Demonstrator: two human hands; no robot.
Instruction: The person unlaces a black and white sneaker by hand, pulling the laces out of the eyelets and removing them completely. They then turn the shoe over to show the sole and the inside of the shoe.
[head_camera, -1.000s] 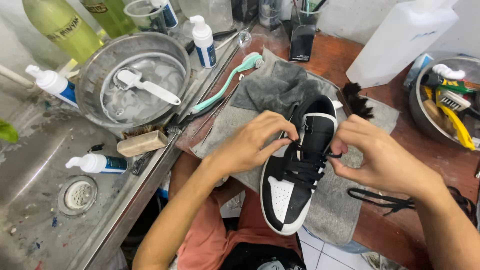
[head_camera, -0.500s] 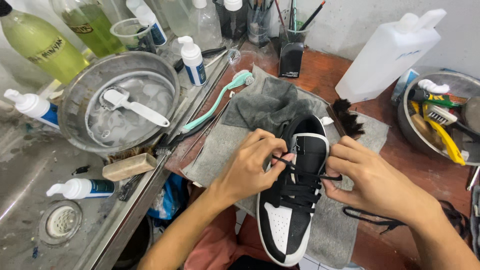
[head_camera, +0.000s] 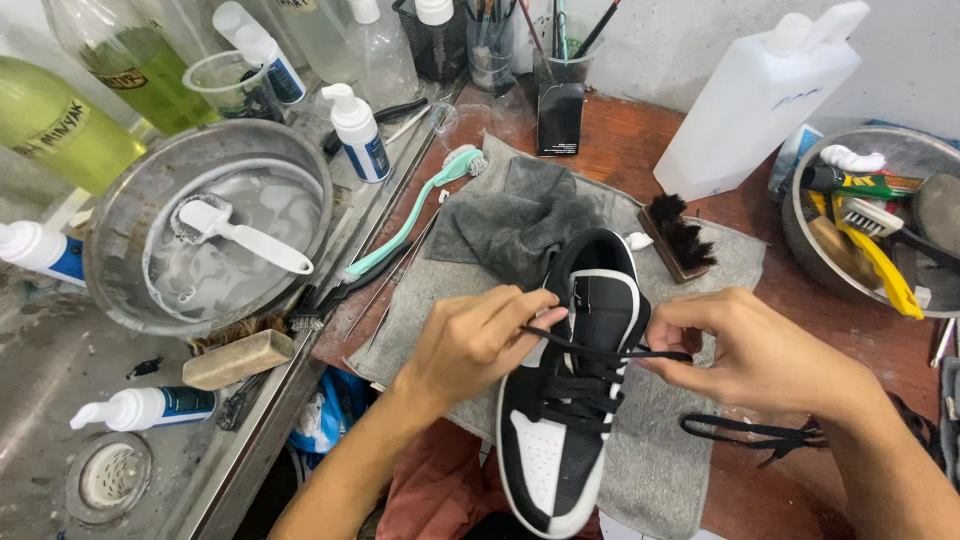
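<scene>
My left hand (head_camera: 475, 345) is closed, thumb and fingers pinching the black lace (head_camera: 605, 351) at the left side of the shoe (head_camera: 570, 400). My right hand (head_camera: 755, 355) is closed too, pinching the other end of that lace just right of the shoe, so the lace runs taut across the shoe's upper eyelets between my two hands. The shoe is a black and white sneaker, lying sole down with its toe toward me and its heel away. It rests on a grey towel (head_camera: 670, 460) spread over the reddish surface (head_camera: 620, 140). A second black lace (head_camera: 760, 432) lies loose on the towel, just right of the shoe below my right hand. A crumpled dark grey cloth (head_camera: 510, 215) sits just beyond the shoe's heel, and a dark bristle brush (head_camera: 680, 235) lies beyond and right of the heel. A teal toothbrush (head_camera: 410, 222) lies well left of the shoe, near a metal basin (head_camera: 120, 215) of soapy water holding a white brush (head_camera: 240, 235). A tall white bottle (head_camera: 760, 95) stands far beyond the shoe to the right.
</scene>
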